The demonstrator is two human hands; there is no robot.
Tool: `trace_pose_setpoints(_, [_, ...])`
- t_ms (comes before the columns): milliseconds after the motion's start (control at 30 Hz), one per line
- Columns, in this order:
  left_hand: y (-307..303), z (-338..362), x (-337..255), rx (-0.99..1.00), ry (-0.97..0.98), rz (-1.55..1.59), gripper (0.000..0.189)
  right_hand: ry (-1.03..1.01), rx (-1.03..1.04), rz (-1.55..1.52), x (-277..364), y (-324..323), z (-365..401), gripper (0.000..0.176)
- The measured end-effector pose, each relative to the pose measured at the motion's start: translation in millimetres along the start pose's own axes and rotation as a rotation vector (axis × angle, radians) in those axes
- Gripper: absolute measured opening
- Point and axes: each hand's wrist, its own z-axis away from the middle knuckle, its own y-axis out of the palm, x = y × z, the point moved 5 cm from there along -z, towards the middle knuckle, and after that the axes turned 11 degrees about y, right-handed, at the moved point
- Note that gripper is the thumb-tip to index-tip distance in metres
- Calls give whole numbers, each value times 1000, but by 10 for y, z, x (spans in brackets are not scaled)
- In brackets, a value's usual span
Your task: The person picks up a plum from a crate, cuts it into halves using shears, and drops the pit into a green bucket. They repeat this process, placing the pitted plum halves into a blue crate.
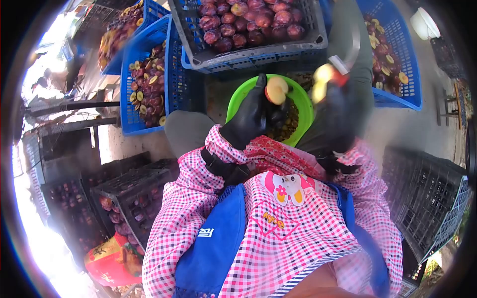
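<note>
My left hand (251, 111), in a black glove, is over the green bowl (232, 108), closed on a cut plum half (277, 91) whose pale yellow flesh faces up. My right hand (340, 111), also gloved in black, is at the right of the bowl and smeared by motion. In it are cut plum pieces (321, 83) with yellow flesh and a small knife (340, 65), whose pale curved blade points upward in the view. Plum stones (286, 130) lie in the bowl, partly hidden behind the left hand.
A black crate (194, 60) heaped with whole plums rests on a blue crate ahead. Blue crates of halved plums stand at left (171, 64) and right (415, 92). Black crates flank me at left (124, 191) and right (422, 193). A white bucket (425, 24) is at far right.
</note>
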Motion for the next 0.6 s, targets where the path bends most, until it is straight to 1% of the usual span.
trace_pose_setpoints(33, [20, 38, -42, -233, 179, -138, 39, 214, -173, -359, 11, -52, 30, 56])
trace_pose_setpoints(67, [25, 59, -10, -232, 180, -141, 39, 180, -68, 144, -406, -367, -101, 60])
trace_pose_setpoints(100, [79, 65, -86, -104, 375, -623, 36, 175, -71, 144, -357, -353, -123, 60])
trace_pose_setpoints(133, [175, 107, -105, 40, 561, -1100, 38, 93, 95, 462, -275, -226, -127, 61])
trace_pose_setpoints(167, [160, 178, -65, 50, 555, -1097, 38, 12, 259, 778, -247, -98, -97, 62])
trace_pose_setpoints(200, [140, 240, -30, 57, 507, -1131, 41, -99, 142, 741, -240, -74, -95, 63])
trace_pose_setpoints(233, [119, 269, -3, 59, 460, -1168, 46, -110, 143, 746, -244, -65, -103, 63])
trace_pose_setpoints(267, [141, 250, 42, 87, 521, -1205, 39, 15, 237, 800, -331, -21, -87, 62])
trace_pose_setpoints(300, [205, 256, 36, 99, 517, -1211, 39, 141, 326, 849, -401, 32, -66, 61])
trace_pose_setpoints(333, [149, 238, 73, -95, 316, -735, 40, 165, 296, 766, -505, 55, -71, 53])
trace_pose_setpoints(367, [133, 226, 168, -270, 109, -257, 46, 155, 280, 768, -500, 25, -97, 53])
trace_pose_setpoints(400, [197, 209, 157, -232, 52, -173, 60, 81, 139, 746, -432, -52, -143, 47])
trace_pose_setpoints(467, [139, 327, -308, -234, 125, -687, 59, -63, -130, 656, -65, -246, -216, 37])
trace_pose_setpoints(500, [65, 435, -690, -362, 279, -888, 52, -131, -260, 589, 291, -421, -254, 33])
trace_pose_setpoints(533, [0, 602, -1161, -489, 434, -1089, 45, -268, -419, 757, 476, -716, -306, 31])
trace_pose_setpoints(567, [-213, 945, -1782, -690, 568, -1511, 40, -407, -583, 923, 646, -1033, -373, 29])
trace_pose_setpoints(600, [61, 1019, -2195, -623, 873, -1900, 39, -391, -639, 911, 835, -1241, -475, 30])
